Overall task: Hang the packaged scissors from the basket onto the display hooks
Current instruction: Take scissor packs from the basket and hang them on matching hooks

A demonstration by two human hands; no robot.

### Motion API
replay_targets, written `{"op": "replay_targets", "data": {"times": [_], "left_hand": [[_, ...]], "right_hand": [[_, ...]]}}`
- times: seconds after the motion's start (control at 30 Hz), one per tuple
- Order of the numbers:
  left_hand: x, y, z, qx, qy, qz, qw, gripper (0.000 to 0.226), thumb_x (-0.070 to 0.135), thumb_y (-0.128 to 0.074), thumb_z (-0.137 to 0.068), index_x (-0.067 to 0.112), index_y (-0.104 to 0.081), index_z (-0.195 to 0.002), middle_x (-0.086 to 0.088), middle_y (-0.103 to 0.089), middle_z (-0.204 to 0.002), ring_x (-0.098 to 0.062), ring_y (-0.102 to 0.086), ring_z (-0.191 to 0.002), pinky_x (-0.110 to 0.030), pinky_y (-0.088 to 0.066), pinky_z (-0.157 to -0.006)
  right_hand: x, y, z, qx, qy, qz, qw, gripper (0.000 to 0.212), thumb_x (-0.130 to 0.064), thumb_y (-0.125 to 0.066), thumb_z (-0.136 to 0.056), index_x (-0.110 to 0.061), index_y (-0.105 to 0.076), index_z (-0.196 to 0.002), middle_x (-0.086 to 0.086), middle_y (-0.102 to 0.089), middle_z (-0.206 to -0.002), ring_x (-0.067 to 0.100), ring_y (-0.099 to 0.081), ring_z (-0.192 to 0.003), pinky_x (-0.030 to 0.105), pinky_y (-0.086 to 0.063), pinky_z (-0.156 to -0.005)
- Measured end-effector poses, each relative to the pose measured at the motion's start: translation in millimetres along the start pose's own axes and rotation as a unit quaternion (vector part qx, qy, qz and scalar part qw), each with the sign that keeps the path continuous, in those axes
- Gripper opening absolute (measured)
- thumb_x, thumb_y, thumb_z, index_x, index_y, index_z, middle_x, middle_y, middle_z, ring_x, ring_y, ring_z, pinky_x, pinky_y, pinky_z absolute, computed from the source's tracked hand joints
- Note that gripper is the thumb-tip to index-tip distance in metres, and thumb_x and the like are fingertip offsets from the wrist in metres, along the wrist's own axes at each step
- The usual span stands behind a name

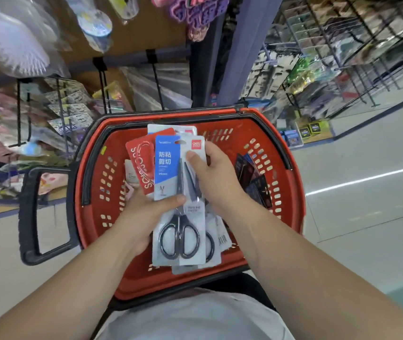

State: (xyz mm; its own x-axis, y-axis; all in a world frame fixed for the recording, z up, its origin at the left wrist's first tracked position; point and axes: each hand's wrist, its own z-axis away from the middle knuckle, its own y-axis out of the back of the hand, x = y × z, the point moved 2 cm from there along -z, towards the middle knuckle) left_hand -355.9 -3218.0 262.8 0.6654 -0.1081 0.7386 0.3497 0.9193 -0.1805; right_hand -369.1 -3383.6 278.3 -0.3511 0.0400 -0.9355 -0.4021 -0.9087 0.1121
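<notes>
Over the red basket (92,192), left hand (141,217) and right hand (216,179) both gripped the scissors pack (171,168), thumbs pressed on its front.

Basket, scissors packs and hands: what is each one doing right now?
blue scissors pack: blades shut, frontmost, held over the basket
red scissors pack: tucked behind the blue one
basket: holds dark packs
left hand: grips the packs low down, thumb on the blue one
right hand: pinches the blue pack's upper edge

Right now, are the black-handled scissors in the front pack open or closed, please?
Closed: the black-handled scissors have their blades together in one narrow point and their handle loops side by side.
</notes>
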Motion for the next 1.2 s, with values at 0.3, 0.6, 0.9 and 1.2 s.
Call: {"op": "replay_targets", "data": {"times": [0.3,0.6,0.9,1.2], "left_hand": [[-10.7,-7.3,-5.4,0.051,0.019,0.025,0.998,0.035,-0.009,-0.074,-0.085,0.009,-0.073,-0.116,-0.015,-0.08,-0.11,-0.029,-0.079,-0.093,-0.04,-0.065,-0.08],[-20.6,9.1,-17.4,0.148,-0.028,0.095,0.984,0.047,-0.015,-0.067,-0.087,0.003,-0.067,-0.13,-0.008,-0.081,-0.11,-0.022,-0.08,-0.095,-0.031,-0.064,-0.076],[-34.4,-1.9,-19.4,0.156,-0.024,0.083,0.984,0.039,-0.016,-0.068,-0.087,0.013,-0.071,-0.111,-0.002,-0.082,-0.102,-0.017,-0.08,-0.089,-0.024,-0.063,-0.07],[-45.5,4.5,-23.1,0.098,-0.008,0.169,0.981,0.05,0.006,-0.07,-0.076,0.014,-0.067,-0.125,-0.008,-0.08,-0.109,-0.023,-0.079,-0.091,-0.039,-0.065,-0.073]], "right_hand": [[40.3,53.4,-1.4,0.021,-0.133,0.03,0.99,0.023,-0.043,-0.063,-0.099,-0.025,-0.066,-0.113,0.006,-0.074,-0.115,0.024,-0.069,-0.097,0.033,-0.058,-0.086],[110.6,124.6,-27.8,-0.077,-0.198,0.544,0.812,0.055,-0.026,-0.064,-0.098,-0.005,-0.047,-0.146,0.017,-0.068,-0.119,0.036,-0.066,-0.109,0.039,-0.056,-0.088],[121.8,132.1,-39.3,-0.082,-0.204,0.567,0.794,0.058,-0.014,-0.078,-0.085,-0.011,-0.055,-0.139,0.005,-0.069,-0.092,0.027,-0.07,-0.084,0.036,-0.06,-0.07],[135.5,132.4,-31.9,-0.057,-0.207,0.513,0.831,0.054,-0.004,-0.077,-0.084,-0.018,-0.054,-0.132,0.008,-0.073,-0.104,0.029,-0.071,-0.092,0.031,-0.052,-0.068]]}}
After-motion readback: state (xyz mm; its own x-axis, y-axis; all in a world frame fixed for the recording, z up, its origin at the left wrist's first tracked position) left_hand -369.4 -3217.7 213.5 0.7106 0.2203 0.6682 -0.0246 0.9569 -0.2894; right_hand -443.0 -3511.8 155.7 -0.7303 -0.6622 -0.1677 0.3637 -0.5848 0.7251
